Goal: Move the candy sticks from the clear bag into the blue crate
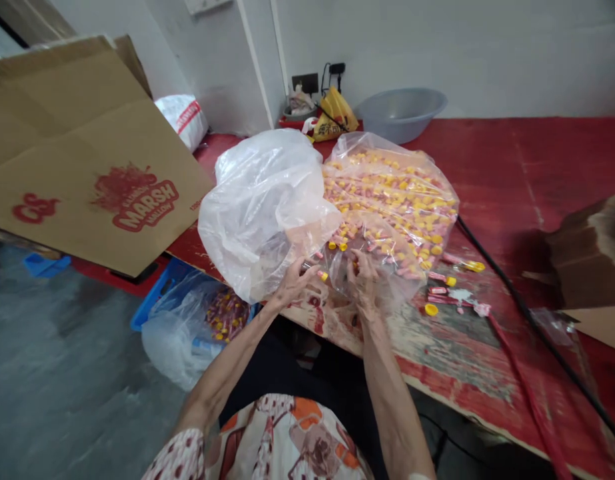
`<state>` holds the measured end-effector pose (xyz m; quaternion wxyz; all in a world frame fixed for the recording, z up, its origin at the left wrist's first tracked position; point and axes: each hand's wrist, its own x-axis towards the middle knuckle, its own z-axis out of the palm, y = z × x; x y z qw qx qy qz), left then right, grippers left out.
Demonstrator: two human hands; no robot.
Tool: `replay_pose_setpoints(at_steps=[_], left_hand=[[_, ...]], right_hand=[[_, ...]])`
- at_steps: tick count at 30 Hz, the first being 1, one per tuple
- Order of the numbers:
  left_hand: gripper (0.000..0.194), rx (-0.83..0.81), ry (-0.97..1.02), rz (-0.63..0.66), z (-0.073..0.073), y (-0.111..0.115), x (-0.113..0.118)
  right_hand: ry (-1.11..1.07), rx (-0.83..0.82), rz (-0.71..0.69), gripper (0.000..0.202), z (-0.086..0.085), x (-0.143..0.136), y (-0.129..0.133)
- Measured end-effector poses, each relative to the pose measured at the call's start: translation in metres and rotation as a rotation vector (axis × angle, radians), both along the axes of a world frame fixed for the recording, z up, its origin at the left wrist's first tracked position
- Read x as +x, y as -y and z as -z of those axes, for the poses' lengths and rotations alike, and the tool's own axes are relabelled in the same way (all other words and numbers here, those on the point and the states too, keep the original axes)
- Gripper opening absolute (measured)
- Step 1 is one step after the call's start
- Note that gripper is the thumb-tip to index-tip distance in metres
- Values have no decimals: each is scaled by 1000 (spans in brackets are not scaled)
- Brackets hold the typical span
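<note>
Behind the clear plastic bag (267, 207), fingertips of the left hand (293, 283) and right hand (363, 283) vanish under film, the candies (392, 200) beside it too small to tell apart, and the cardboard box (590, 257) right of it cut off by the edge.

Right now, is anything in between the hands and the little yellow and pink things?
Yes, thin clear plastic. The left hand and right hand both grip the clear bag, so its film lies between the fingers and most of the yellow-capped pieces inside. Some loose pieces lie bare on the red table.
</note>
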<state>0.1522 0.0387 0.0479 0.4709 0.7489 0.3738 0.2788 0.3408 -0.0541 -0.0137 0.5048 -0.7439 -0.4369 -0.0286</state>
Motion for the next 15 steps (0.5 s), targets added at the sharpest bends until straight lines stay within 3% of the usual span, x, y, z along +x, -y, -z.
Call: replay_pose_setpoints(at_steps=[4,7,10,13,15], left_hand=[[20,179,-145,44,10,13,-7],[12,275,-266,154,13,12,-4],[16,121,-225,249,8,2,-1],[29,-73,-87,220,1,-4,-3],[35,-106,-35,178,1,-2,-6]], right_hand=[[85,-117,-87,43,-1,-10,-2],[124,-177,-85,50,0,-15,-3],[96,-156,-64,48,3,-15,-3],[39,-124,-60,44,9,-13,-3],[20,-111,-88,42,15,-13,-2]])
